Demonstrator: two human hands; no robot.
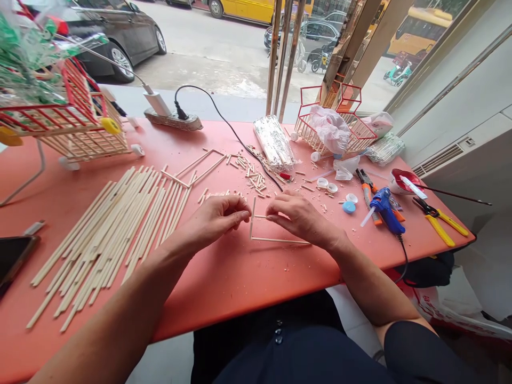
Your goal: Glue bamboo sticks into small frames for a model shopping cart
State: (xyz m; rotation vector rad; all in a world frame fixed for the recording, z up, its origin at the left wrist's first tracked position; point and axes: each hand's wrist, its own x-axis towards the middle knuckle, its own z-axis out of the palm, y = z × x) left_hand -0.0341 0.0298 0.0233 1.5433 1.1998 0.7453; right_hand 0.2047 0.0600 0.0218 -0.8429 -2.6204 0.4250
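Observation:
My right hand [294,214] is closed in a pinch on a short wooden stick [260,216]. That stick's left end meets an upright-looking wooden stick, which joins a longer wooden stick [280,240] at a corner; together they form part of a frame on the table. Just left of this corner piece, my left hand [224,216] has thumb and fingers pressed together; what they hold, if anything, is hidden. Cut stick pieces [256,178] lie scattered beyond both hands. Many long wooden sticks [108,234] are spread to the left of my left hand.
A joined stick outline [206,169] lies behind the long sticks. On the right are a blue glue gun [386,208], yellow-handled pliers [440,221], a red bowl [400,181] and a blue cap [349,207]. Stick-built carts stand at the back; a black cable [224,114] crosses the red table.

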